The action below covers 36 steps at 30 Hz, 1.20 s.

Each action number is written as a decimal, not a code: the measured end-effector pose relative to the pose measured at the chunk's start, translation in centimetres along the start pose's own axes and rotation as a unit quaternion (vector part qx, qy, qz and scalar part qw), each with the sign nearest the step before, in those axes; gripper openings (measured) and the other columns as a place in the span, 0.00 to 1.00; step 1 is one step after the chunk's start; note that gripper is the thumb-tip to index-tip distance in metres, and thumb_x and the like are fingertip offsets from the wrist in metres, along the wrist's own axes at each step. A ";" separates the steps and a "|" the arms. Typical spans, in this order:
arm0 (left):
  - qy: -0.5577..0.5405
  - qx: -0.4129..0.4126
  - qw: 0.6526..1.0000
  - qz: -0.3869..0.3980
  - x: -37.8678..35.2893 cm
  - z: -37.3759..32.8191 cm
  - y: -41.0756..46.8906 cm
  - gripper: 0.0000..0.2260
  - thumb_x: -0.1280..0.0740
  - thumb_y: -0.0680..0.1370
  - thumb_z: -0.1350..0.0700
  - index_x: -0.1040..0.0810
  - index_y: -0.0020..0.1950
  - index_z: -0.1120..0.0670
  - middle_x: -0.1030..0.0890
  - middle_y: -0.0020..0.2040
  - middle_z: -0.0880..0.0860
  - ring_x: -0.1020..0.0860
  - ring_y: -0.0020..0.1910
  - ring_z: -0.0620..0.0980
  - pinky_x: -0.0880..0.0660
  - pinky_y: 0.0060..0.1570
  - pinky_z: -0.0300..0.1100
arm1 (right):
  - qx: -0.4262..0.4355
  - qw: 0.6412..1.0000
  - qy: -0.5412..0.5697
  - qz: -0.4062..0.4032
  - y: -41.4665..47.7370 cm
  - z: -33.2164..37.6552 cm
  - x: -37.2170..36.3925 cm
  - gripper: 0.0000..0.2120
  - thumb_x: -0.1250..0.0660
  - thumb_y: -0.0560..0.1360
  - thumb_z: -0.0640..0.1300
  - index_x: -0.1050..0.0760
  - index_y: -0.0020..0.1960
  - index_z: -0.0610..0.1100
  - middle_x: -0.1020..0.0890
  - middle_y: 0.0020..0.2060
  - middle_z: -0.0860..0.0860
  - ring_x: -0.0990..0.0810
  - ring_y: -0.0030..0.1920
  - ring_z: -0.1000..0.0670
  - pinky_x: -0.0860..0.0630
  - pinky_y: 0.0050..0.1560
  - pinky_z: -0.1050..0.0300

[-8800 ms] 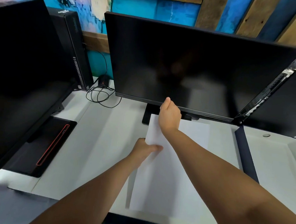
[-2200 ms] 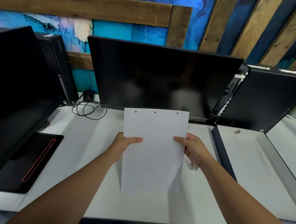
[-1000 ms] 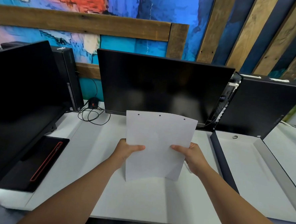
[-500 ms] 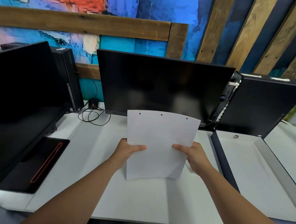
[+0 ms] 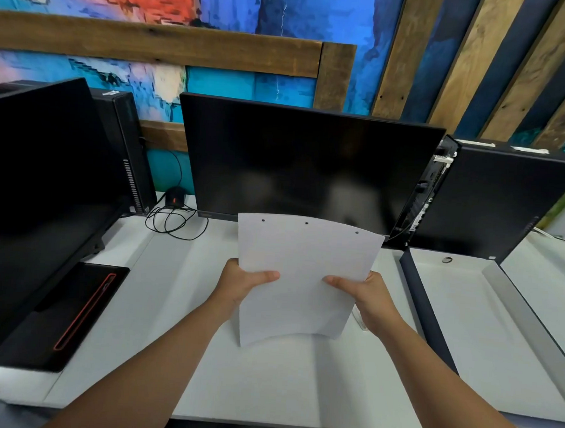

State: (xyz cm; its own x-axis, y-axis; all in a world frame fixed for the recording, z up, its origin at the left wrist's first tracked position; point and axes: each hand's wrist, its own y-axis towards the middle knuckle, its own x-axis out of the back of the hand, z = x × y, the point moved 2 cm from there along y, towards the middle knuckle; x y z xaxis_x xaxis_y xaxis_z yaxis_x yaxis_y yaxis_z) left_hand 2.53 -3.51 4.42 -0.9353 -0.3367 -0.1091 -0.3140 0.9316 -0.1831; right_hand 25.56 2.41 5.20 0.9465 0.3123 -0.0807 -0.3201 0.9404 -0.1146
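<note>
A white sheet of paper (image 5: 304, 274) with three punched holes along its top edge is held up above the white desk (image 5: 264, 384). My left hand (image 5: 240, 282) grips its left edge, thumb on the front. My right hand (image 5: 367, 298) grips its right edge the same way. The sheet bows slightly, its top leaning toward the dark monitor (image 5: 304, 162) behind it. A small clear object (image 5: 358, 317) lies on the desk by my right wrist, mostly hidden.
A second dark monitor (image 5: 37, 192) and its black base (image 5: 66, 313) stand at the left. A black computer tower (image 5: 129, 151) and a coiled cable (image 5: 174, 222) sit behind. Another black tower (image 5: 503, 201) stands at the right, above an adjoining desk (image 5: 473, 324).
One second ago the sheet's top right corner drooped; it now bows evenly. Both hands have kept their grip and barely moved. Much earlier the sheet lay on the desk.
</note>
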 end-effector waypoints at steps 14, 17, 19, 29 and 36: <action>0.036 0.041 0.998 -0.020 0.3 3.0 -0.1 0.10 0.23 0.66 0.64 0.18 0.42 0.53 0.15 0.43 0.51 0.17 0.45 0.54 0.23 0.48 0.43 | -0.054 0.998 0.000 -0.024 -0.3 -3.4 -0.1 0.11 0.26 0.67 0.34 0.18 0.50 0.38 0.14 0.47 0.44 0.16 0.50 0.42 0.20 0.53 0.49; 0.042 0.041 0.998 -0.012 0.1 2.9 0.5 0.10 0.22 0.67 0.62 0.18 0.45 0.54 0.15 0.45 0.53 0.17 0.47 0.54 0.22 0.50 0.45 | -0.059 0.997 -0.008 -0.038 0.3 -3.2 0.0 0.12 0.26 0.67 0.35 0.19 0.51 0.37 0.15 0.48 0.43 0.17 0.50 0.41 0.21 0.55 0.46; 0.045 0.036 0.998 -0.004 -0.1 2.6 0.9 0.10 0.23 0.67 0.62 0.18 0.46 0.54 0.15 0.47 0.54 0.17 0.48 0.54 0.22 0.52 0.46 | -0.058 0.997 -0.014 -0.048 0.7 -2.8 0.1 0.12 0.26 0.68 0.36 0.19 0.50 0.37 0.15 0.48 0.42 0.17 0.50 0.41 0.21 0.55 0.45; 0.030 0.031 0.999 0.023 -0.7 1.5 2.4 0.12 0.24 0.68 0.64 0.18 0.50 0.56 0.16 0.48 0.54 0.17 0.47 0.52 0.22 0.52 0.45 | -0.036 0.997 0.034 -0.062 1.1 -2.2 1.5 0.07 0.30 0.71 0.35 0.18 0.48 0.38 0.15 0.48 0.39 0.17 0.46 0.40 0.21 0.52 0.45; 0.031 0.040 0.998 0.030 -2.8 0.9 3.0 0.12 0.25 0.69 0.65 0.19 0.49 0.55 0.16 0.50 0.55 0.18 0.51 0.56 0.23 0.56 0.50 | -0.052 0.991 0.014 -0.120 1.5 -1.7 2.9 0.08 0.32 0.71 0.36 0.23 0.48 0.31 0.17 0.41 0.42 0.19 0.38 0.44 0.22 0.40 0.54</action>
State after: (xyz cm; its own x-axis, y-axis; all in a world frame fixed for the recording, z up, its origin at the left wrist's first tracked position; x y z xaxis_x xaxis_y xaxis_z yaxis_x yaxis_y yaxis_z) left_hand 4.40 0.12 3.29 -0.9608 -0.2701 -0.0620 -0.2463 0.9348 -0.2559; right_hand 27.74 4.51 3.15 0.9950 0.0757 -0.0654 -0.0890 0.9680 -0.2345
